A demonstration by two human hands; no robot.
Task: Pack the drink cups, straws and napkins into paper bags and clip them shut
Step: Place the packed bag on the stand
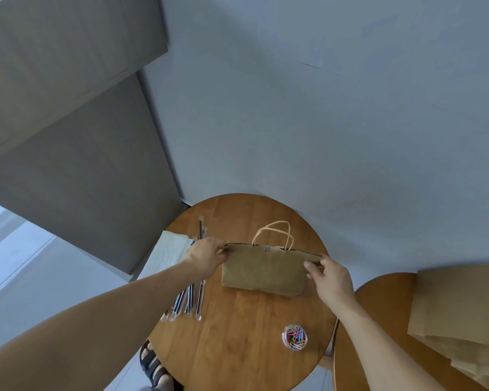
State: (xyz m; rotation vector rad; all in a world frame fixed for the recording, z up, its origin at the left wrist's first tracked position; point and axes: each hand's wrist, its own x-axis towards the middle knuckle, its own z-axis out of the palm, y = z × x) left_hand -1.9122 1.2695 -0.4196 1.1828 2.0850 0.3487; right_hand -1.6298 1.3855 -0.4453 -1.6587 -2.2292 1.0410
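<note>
A brown paper bag (263, 273) with twisted handles stands on the round wooden table (237, 342). A small clip (267, 250) sits on the middle of its closed top edge. My left hand (206, 256) pinches the bag's top left corner. My right hand (332, 277) pinches the top right corner. Wrapped straws (194, 299) lie on the table to the left, partly under my left forearm. White napkins (167, 255) lie beyond them at the table's left edge. No drink cup is visible.
A clear round tub of coloured paper clips (294, 336) stands near the table's front right. A second wooden table (378, 334) at the right carries a stack of flat brown paper bags (458, 314). A sandalled foot (154, 368) shows below the table edge.
</note>
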